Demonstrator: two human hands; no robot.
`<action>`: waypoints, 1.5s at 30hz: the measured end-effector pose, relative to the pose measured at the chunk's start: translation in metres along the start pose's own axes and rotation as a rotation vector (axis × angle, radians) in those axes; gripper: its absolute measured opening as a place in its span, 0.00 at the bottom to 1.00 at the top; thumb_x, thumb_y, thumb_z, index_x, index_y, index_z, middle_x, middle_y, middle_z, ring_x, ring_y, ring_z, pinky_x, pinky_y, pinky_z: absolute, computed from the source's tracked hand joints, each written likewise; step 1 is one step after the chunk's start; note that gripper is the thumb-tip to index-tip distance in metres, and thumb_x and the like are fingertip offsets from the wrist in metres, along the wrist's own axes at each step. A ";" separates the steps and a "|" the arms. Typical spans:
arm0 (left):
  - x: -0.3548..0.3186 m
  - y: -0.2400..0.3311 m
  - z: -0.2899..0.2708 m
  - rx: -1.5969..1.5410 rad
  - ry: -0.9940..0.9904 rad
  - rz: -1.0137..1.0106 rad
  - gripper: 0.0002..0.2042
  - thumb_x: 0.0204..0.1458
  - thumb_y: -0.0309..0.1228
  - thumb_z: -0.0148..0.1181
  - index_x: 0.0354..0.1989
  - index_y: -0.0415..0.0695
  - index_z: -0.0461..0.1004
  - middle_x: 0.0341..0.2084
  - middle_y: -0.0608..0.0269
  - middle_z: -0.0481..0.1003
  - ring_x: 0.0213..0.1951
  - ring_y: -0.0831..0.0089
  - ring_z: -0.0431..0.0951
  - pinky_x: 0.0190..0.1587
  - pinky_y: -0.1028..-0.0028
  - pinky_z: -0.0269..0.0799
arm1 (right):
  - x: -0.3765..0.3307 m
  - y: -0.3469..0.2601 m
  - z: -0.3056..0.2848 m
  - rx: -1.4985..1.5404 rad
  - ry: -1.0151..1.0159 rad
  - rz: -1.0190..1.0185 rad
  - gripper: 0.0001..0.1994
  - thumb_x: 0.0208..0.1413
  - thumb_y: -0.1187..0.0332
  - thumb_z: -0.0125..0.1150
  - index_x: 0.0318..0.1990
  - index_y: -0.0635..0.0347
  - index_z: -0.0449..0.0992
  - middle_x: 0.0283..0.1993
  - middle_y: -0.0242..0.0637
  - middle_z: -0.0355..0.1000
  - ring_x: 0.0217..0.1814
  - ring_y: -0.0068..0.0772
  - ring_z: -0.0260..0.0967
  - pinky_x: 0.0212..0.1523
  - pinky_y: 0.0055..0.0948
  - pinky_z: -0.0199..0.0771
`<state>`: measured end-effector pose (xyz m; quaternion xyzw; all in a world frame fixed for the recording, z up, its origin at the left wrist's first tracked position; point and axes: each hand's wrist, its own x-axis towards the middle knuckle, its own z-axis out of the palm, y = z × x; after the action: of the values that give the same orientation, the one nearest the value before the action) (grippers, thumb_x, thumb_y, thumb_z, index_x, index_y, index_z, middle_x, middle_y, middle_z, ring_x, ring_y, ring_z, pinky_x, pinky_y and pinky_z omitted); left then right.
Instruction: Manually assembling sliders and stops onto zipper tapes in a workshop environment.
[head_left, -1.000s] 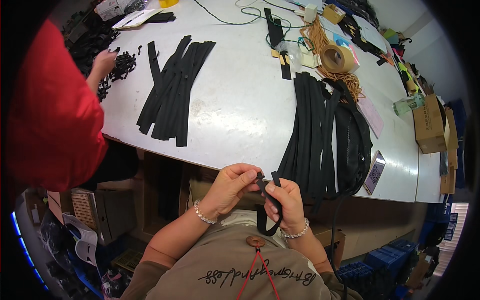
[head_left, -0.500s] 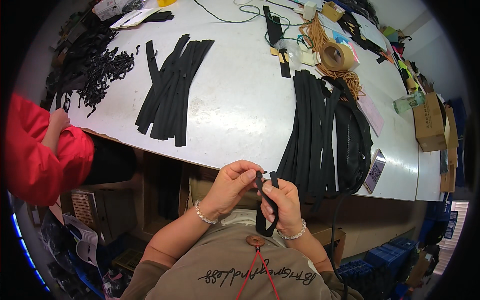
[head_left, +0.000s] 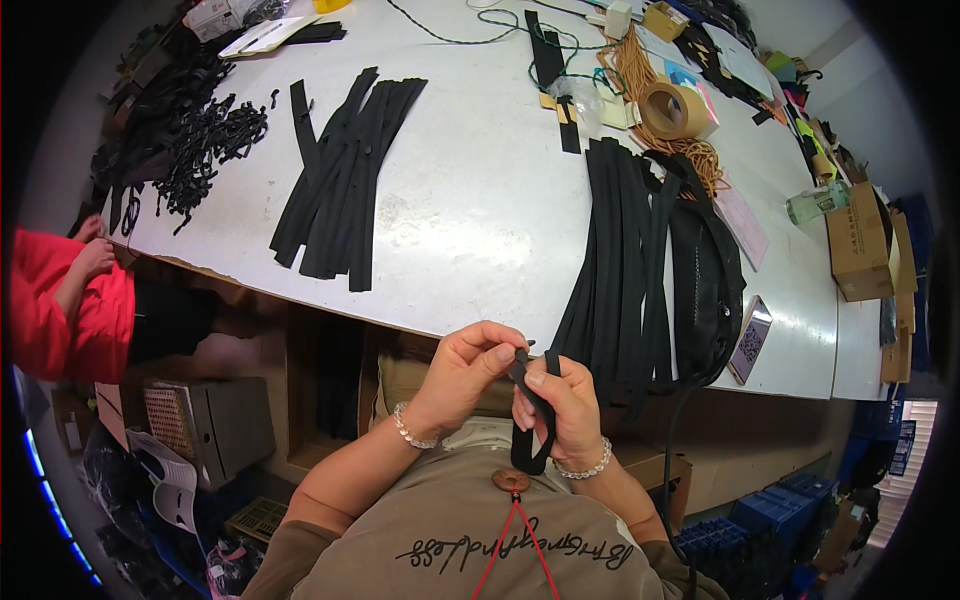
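Note:
In front of my chest, at the table's near edge, both hands hold a looped black zipper strip (head_left: 532, 456). My left hand (head_left: 473, 365) pinches one end between thumb and fingertips, where a small dark piece, likely a slider, pokes out. Closed round the other part of the strip is my right hand (head_left: 565, 402), its thumb on top; the loop hangs below the fingers. A row of long black zipper strips (head_left: 612, 260) lies just beyond my right hand. Farther off to the left is a second, fanned-out bunch of black zipper strips (head_left: 345, 190).
A heap of small black pulls (head_left: 215, 145) is at the far left of the white table (head_left: 470, 240). A person in red (head_left: 75, 310) stands at the left edge. To the right are a black bag (head_left: 705, 290), a phone (head_left: 750, 340), a tape roll (head_left: 672, 110) and a cardboard box (head_left: 868, 245).
My left fingertips have shifted slightly over the strip's end, covering more of it. The person in red has moved left, away from the table's near edge.

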<state>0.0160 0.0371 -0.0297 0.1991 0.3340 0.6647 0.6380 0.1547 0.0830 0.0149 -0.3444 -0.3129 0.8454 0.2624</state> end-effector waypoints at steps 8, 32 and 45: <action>-0.006 -0.001 0.008 0.050 0.035 0.110 0.07 0.55 0.24 0.51 0.40 0.37 0.71 0.29 0.65 0.73 0.27 0.82 0.72 0.29 0.82 0.70 | 0.000 0.008 0.003 0.073 0.006 -0.084 0.08 0.53 0.72 0.49 0.23 0.62 0.66 0.18 0.33 0.63 0.22 0.27 0.64 0.28 0.26 0.67; -0.009 0.005 0.010 0.251 -0.051 0.283 0.09 0.54 0.20 0.50 0.42 0.35 0.74 0.40 0.58 0.69 0.24 0.79 0.73 0.27 0.83 0.71 | -0.004 0.006 0.007 0.062 -0.011 -0.139 0.07 0.53 0.72 0.53 0.27 0.65 0.72 0.26 0.35 0.71 0.27 0.19 0.64 0.30 0.17 0.63; -0.008 0.014 0.009 0.260 -0.119 0.300 0.07 0.54 0.20 0.51 0.39 0.34 0.74 0.37 0.59 0.69 0.24 0.78 0.74 0.25 0.83 0.72 | -0.001 0.003 0.002 0.124 -0.115 -0.082 0.06 0.50 0.72 0.54 0.26 0.65 0.71 0.25 0.37 0.71 0.27 0.22 0.66 0.30 0.19 0.64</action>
<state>0.0137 0.0320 -0.0125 0.3664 0.3452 0.6906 0.5194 0.1528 0.0796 0.0142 -0.2655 -0.2883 0.8700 0.2992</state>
